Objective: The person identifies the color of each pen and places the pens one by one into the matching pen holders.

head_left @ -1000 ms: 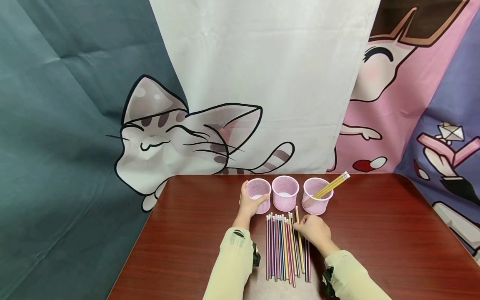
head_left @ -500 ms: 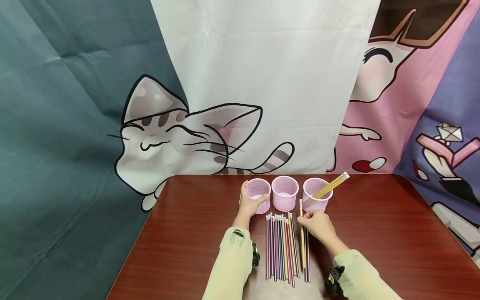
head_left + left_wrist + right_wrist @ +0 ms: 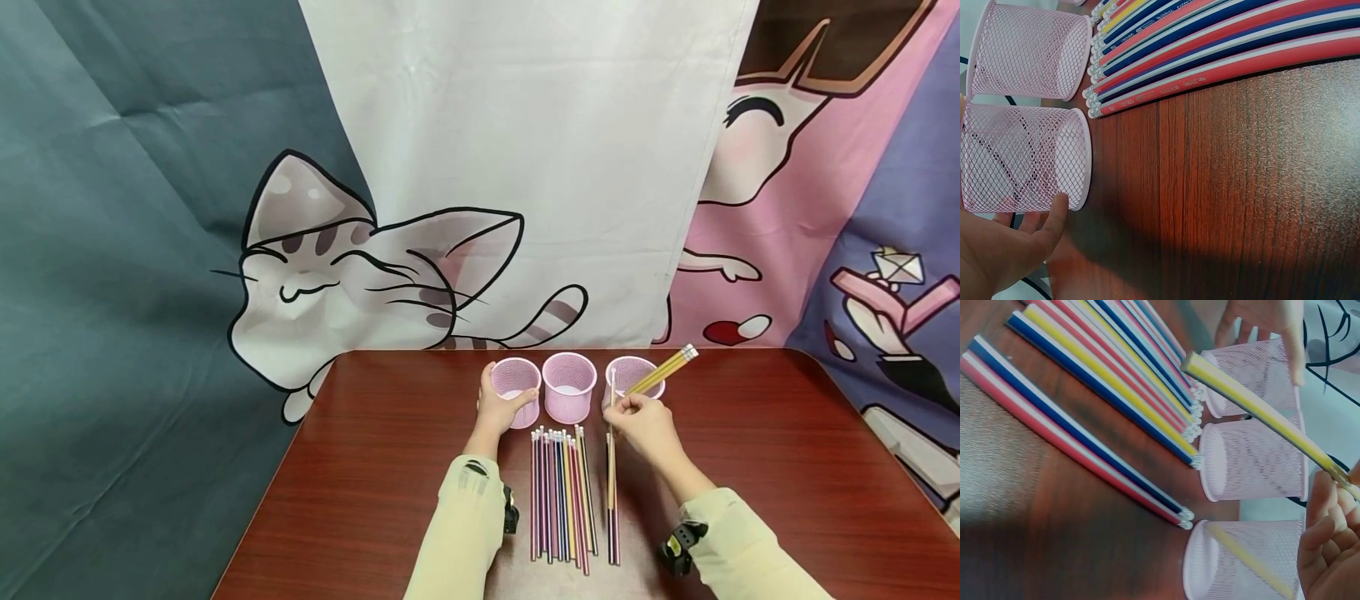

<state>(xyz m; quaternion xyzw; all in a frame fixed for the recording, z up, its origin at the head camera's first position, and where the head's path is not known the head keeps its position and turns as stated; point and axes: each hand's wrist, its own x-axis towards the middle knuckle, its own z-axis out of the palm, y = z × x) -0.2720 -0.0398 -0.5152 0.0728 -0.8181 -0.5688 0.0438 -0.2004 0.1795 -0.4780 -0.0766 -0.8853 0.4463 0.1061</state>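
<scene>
My right hand [image 3: 649, 430] pinches a yellow pencil [image 3: 1260, 415] near its eraser end, in front of the right pink mesh pencil cup [image 3: 1200, 565]. In the right wrist view the pencil is raised and slanted, its other end over the row of pencils. Yellow pencils [image 3: 663, 372] lean inside that right cup, eraser ends up. My left hand [image 3: 499, 410] holds the left mesh cup [image 3: 1029, 156] from its outer side, thumb across the front. Between them stands the middle mesh cup [image 3: 568, 406], with no pencils in it.
Below the cups, several striped pencils [image 3: 558, 500] lie side by side on the brown table [image 3: 360, 483], erasers toward the cups. A blue and a red pencil [image 3: 1079, 434] lie apart to their right. A printed cloth [image 3: 562, 167] hangs behind the table's far edge.
My right hand has lifted the yellow pencil off the table and carried it up and right, toward the right cup. My left hand stays on the left cup.
</scene>
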